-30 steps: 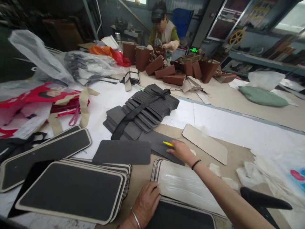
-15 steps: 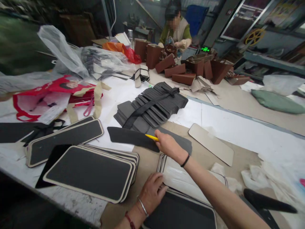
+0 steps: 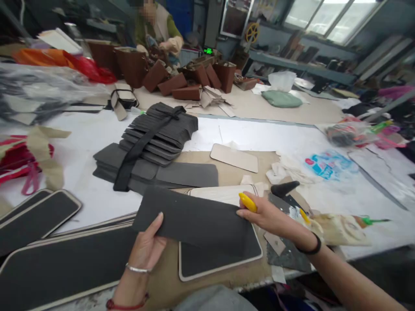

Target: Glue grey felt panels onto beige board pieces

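A dark grey flat panel (image 3: 194,218) is held between my two hands, tilted above the work surface. My left hand (image 3: 149,246) grips its left end, thumb on top. My right hand (image 3: 270,214) pinches its right end and also holds a yellow pen-like tool (image 3: 248,202), whose tip I cannot make out. Under the panel lies a dark board with a beige border (image 3: 223,263), partly covered. Behind it shows a whitish board (image 3: 220,192). Farther back, dark grey pieces (image 3: 155,142) are bundled with a black strap (image 3: 139,147).
More beige-edged dark boards (image 3: 74,263) lie at the left. A beige panel (image 3: 234,158), a black-handled tool (image 3: 285,188) and a glue-smeared dark sheet (image 3: 285,255) are toward the right. Brown box-like pieces (image 3: 186,93) stand at the back, where another person (image 3: 158,30) works.
My left hand has left the boards and now grips the grey panel, lifted from beside the bundle. My right hand brought it nearer, keeping the yellow tool. The view has swung right.
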Demonstrator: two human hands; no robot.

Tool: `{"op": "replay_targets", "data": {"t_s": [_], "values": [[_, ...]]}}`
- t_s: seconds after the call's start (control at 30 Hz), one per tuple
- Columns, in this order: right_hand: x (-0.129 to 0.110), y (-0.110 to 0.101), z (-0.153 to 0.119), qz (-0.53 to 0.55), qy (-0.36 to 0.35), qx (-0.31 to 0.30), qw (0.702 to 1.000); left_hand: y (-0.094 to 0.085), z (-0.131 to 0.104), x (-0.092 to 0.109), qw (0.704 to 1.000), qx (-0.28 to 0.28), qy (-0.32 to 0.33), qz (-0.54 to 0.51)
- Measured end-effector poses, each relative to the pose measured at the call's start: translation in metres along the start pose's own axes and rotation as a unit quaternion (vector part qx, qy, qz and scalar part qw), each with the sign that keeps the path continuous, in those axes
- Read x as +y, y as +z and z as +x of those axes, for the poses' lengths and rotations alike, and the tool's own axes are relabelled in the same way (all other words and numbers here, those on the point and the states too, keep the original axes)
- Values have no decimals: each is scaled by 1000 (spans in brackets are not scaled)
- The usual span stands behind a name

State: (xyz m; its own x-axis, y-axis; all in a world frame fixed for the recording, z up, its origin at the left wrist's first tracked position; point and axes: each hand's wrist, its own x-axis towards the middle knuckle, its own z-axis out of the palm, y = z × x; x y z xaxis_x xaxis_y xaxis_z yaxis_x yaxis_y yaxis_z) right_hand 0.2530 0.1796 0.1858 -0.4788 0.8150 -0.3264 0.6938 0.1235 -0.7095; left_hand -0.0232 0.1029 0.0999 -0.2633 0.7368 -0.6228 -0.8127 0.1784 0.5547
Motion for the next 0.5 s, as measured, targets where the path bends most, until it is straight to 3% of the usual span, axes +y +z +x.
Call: {"op": "replay_targets", "data": {"t_s": [0.07, 0.17, 0.27, 0.37, 0.5], "values": [[30, 20, -23, 115, 83, -12, 990, -1, -8, -16, 998, 30, -24, 49], [63, 54, -58, 266, 173, -46, 947, 0, -21, -44, 993, 76, -38, 77], [86, 78, -83, 326, 242, -54, 912, 0, -29, -66, 990, 95, -57, 88], [104, 74, -85, 298, 263, 7, 918, -1, -26, -77, 990, 90, -57, 97], [125, 37, -56, 105, 219, 129, 961, 2, -7, -78, 984, 65, -47, 159]]}}
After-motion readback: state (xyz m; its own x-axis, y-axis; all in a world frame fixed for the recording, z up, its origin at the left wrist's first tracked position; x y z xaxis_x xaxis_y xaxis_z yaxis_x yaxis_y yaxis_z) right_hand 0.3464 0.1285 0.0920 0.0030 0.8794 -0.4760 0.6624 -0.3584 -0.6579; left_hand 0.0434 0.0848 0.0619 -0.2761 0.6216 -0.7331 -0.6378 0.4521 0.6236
